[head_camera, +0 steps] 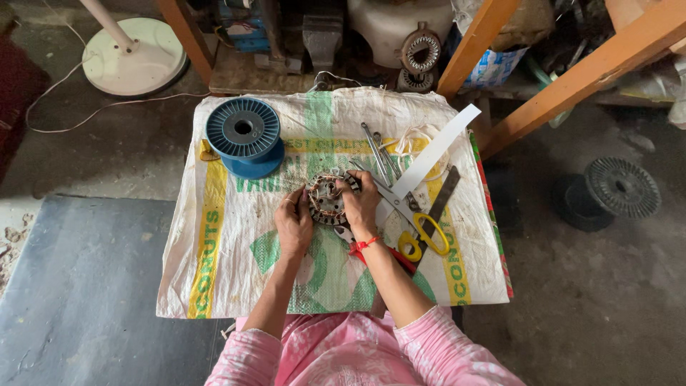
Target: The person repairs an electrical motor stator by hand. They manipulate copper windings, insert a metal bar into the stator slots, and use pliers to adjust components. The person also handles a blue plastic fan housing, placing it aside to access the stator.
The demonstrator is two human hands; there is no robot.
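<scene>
Gripping a round motor stator (327, 198) at the middle of the sack-covered table (214, 271), the left hand (293, 223) and right hand (359, 204) clamp its rim, fingers curled; winding work seems underway; yellow-handled scissors (421, 232) and blue wire spool (245, 136) lie near; steadiness matters next.

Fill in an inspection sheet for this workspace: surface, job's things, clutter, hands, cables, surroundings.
Surface: woven sack spread over a small table.
Job's things: round stator with copper windings, held at the centre.
Clutter: blue spool, scissors, white strip, metal rods.
Hands: left hand and right hand both grip the stator.
Cables: white cord on the floor.
Surroundings: fan base, wooden frame, black spool.
</scene>
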